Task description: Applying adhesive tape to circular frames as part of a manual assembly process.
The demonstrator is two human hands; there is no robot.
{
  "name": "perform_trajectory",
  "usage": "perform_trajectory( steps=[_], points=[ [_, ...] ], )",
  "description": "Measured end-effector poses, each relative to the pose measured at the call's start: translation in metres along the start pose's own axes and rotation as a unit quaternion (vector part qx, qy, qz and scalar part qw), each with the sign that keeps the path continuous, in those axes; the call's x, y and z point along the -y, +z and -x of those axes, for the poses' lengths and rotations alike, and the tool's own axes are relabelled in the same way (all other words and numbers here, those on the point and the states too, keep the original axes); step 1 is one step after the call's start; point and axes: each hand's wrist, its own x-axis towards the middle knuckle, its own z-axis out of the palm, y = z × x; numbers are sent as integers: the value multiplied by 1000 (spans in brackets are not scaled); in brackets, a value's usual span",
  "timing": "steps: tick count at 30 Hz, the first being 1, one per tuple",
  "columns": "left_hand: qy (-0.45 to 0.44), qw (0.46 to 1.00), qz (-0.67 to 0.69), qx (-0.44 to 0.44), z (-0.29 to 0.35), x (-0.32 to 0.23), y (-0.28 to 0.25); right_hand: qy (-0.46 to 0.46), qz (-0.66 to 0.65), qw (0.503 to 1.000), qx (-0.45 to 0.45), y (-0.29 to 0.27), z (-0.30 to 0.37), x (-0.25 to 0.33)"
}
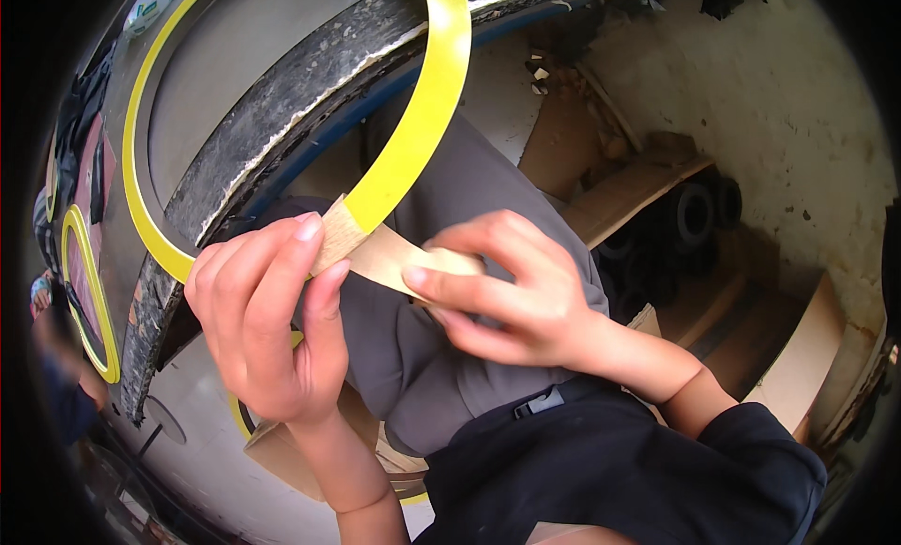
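A large yellow ring (pixel 427 104) arcs from the top of the view down to my hands. A tan strip of tape (pixel 375 252) crosses it where it meets my fingers. My left hand (pixel 267 315) pinches the ring and the tape's left end between thumb and fingers. My right hand (pixel 511 287) holds the tape's right end, fingers curled over it. Both hands hover above my lap in grey trousers (pixel 441 357).
A black, worn curved rim (pixel 253 141) with a blue edge runs behind the ring. Another yellow ring (pixel 89 310) lies at far left, near another person (pixel 56 376). Cardboard pieces (pixel 619 198) and dark rolls (pixel 690 216) lie at right by a stained wall (pixel 798 104).
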Motion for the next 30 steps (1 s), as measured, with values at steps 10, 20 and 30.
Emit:
perform_trajectory(
  steps=[10,20,30],
  points=[
    [7,999,-1,-42,3,3,7,-62,93,994,-4,-34,-38,34],
    [-94,990,-7,104,-10,-17,-9,-82,72,993,41,-20,-25,28],
    [-79,993,-40,73,-4,-14,-1,-111,101,989,2,-33,-37,33]
  ],
)
